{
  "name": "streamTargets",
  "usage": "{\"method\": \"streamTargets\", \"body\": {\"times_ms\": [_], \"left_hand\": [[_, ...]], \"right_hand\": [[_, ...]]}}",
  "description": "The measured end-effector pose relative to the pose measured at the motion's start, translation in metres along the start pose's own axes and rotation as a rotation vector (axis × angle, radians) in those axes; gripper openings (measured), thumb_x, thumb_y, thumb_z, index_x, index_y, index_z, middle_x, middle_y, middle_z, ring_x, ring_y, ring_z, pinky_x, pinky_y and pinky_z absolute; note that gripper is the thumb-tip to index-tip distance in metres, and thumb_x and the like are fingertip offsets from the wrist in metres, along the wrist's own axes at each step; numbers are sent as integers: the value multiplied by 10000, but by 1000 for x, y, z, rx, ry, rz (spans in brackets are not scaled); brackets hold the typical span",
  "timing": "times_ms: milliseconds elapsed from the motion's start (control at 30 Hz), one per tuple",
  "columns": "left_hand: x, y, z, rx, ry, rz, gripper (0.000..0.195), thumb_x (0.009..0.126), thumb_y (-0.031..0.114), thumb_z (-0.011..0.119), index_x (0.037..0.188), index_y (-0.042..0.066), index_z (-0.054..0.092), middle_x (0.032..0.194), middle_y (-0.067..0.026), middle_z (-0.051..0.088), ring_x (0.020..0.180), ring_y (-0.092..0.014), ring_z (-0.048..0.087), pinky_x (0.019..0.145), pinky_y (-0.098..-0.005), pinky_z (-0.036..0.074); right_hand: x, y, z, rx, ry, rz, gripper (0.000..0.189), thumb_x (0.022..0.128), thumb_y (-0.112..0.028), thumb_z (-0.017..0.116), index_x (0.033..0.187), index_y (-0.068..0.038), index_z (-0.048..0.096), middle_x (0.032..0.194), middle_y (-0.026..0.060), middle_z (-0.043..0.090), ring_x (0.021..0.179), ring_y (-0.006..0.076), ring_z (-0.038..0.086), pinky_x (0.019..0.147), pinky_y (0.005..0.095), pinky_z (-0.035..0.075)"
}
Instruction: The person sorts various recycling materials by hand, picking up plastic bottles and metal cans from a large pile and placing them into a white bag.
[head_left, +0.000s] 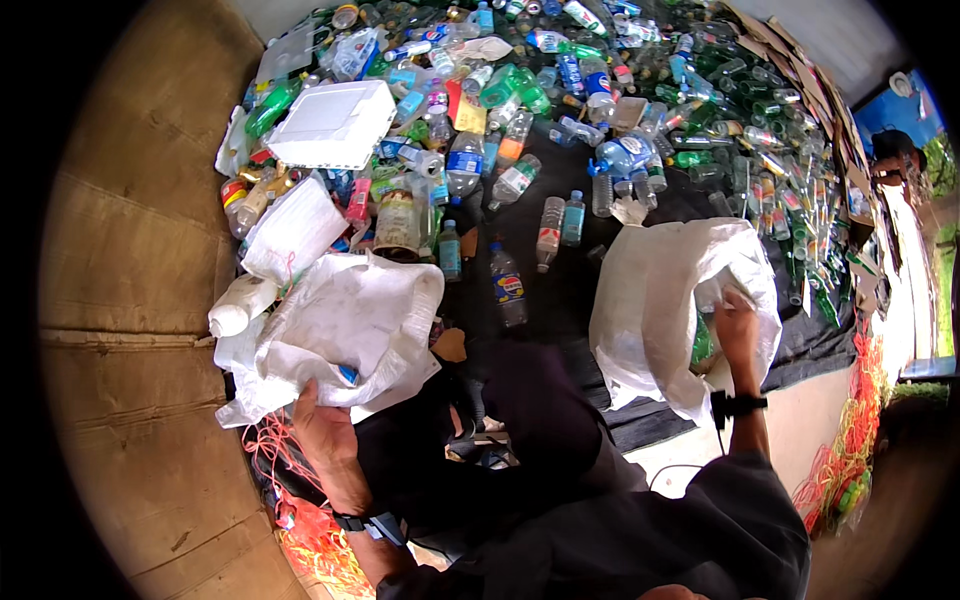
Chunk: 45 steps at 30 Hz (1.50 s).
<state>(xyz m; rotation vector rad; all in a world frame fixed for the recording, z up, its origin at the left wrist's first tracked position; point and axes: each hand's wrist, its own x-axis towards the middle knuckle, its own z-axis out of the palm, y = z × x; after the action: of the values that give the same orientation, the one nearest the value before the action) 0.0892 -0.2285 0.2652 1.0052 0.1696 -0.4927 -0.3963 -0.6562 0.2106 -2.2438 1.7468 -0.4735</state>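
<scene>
At the lower left, my left hand (324, 431) pinches the near rim of a white woven sack (337, 315) that lies with its mouth open; a small blue scrap shows at the rim. My right hand (737, 319) is inside the mouth of a second white woven sack (645, 300) on the right. Clear and green plastic shows in that sack beneath the fingers. Whether the right fingers hold anything is hard to tell. Between the sacks a clear plastic bottle with a blue label (508, 289) lies on the black sheet. Both wrists wear black straps.
A large heap of plastic and glass bottles (517, 90) spreads ahead, with a white plastic crate (334, 124) and a rusty can (397, 225) at its left. Cardboard (142, 300) walls the left side. Orange and yellow plastic twine (859, 420) lies at the right. A person stands far right.
</scene>
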Motion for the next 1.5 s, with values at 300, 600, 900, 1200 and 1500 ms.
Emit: {"method": "streamTargets", "body": {"times_ms": [300, 600, 900, 1200, 1500], "left_hand": [[0, 1, 0, -11, 20, -10, 325, 934, 93, 577, 1251, 27, 542, 1201, -103, 646, 1093, -253, 646, 946, -450, 530], [-6, 2, 14, -1, 68, -10, 452, 916, 98, 603, 1348, 27, 491, 1303, -97, 598, 1207, -257, 584, 1024, -484, 481], [-12, 9, 16, -49, 206, -1, 525, 896, 83, 630, 1400, 76, 484, 1391, -84, 547, 1309, -269, 489, 1121, -499, 358], [-12, 10, 24, -53, 331, -41, 602, 861, 102, 680, 1418, 61, 454, 1382, -96, 535, 1289, -277, 501, 1097, -519, 380], [-13, 11, 23, -75, 243, -60, 508, 877, 75, 658, 1364, 76, 515, 1342, -77, 584, 1268, -265, 528, 1079, -519, 421]], "right_hand": [[-85, -192, -17, 512, -223, -279, 172, 861, -47, 688, 1020, 19, 689, 904, 139, 706, 769, 199, 693, 632, 293, 540], [-38, -172, 260, 181, -686, -490, 423, 856, -331, 668, 1111, 7, 649, 944, 197, 694, 878, 344, 681, 756, 418, 522], [-44, -170, 394, 176, -697, -123, 569, 757, -375, 718, 1145, 29, 615, 1117, 231, 679, 1028, 384, 658, 875, 456, 517], [-48, -172, 432, 226, -671, 18, 545, 707, -407, 789, 998, 42, 688, 936, 210, 719, 912, 336, 707, 794, 412, 539], [-45, -165, 431, 299, -830, 120, 475, 702, -404, 795, 870, 35, 728, 817, 194, 725, 784, 342, 718, 703, 436, 531]]}}
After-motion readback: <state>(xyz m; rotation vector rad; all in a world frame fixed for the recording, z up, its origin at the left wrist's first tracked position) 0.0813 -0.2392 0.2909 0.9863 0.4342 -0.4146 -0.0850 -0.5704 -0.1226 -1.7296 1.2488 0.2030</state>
